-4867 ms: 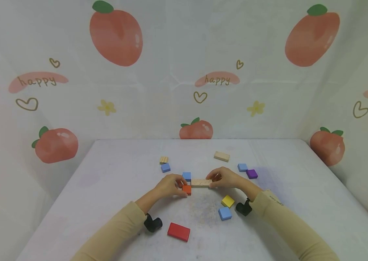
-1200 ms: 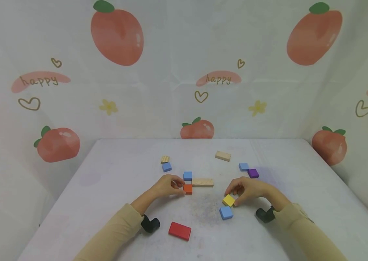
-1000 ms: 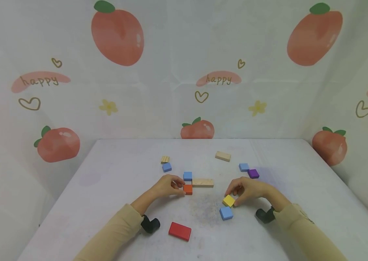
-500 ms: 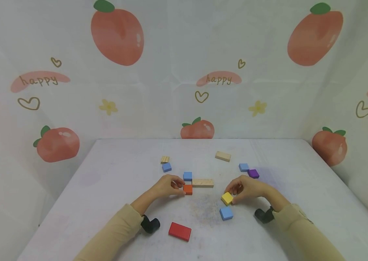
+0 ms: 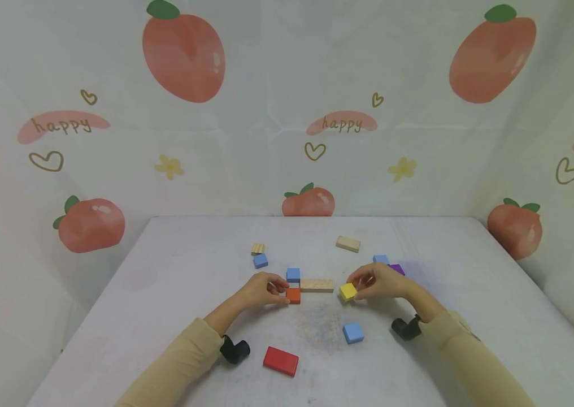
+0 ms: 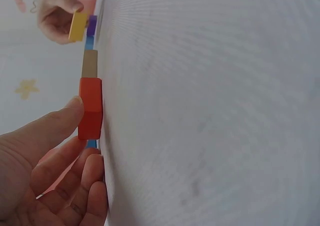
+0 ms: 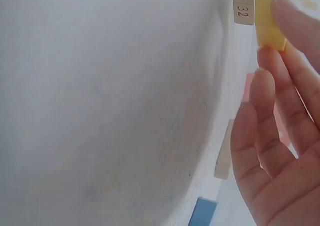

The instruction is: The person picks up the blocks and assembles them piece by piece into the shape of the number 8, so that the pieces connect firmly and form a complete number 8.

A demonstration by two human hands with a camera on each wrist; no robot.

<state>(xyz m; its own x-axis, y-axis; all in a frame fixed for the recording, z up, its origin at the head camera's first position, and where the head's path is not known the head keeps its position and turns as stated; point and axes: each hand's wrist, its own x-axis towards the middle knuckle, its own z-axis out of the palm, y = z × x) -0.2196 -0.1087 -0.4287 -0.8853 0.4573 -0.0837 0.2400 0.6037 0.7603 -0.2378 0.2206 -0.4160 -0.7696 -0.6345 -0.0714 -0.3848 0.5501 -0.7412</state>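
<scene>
Between the thumb and fingers of my left hand (image 5: 260, 291) is an orange-red square block (image 5: 293, 295), which lies on the table. A blue block (image 5: 293, 275) sits right behind it, and a long plain wooden block (image 5: 316, 285) extends to the right from the pair. My right hand (image 5: 379, 281) pinches a yellow square block (image 5: 348, 292) by its edges, just off the right end of the long wooden block. In the left wrist view this yellow block (image 6: 77, 25) is held above the table's surface. A number shows on the end of a wooden block (image 7: 243, 8) beside it.
In front lie a blue block (image 5: 353, 333) and a red rectangular block (image 5: 281, 360). Farther back are a striped wooden block (image 5: 257, 249), a blue block (image 5: 260, 260) and a plain wooden one (image 5: 348, 243). My right hand partly covers a purple block (image 5: 397, 269) and another blue block (image 5: 381, 259).
The right hand left the long wooden block, took hold of the yellow block beside the front blue one, and carried it away and slightly left. The left hand stays at the orange-red block.
</scene>
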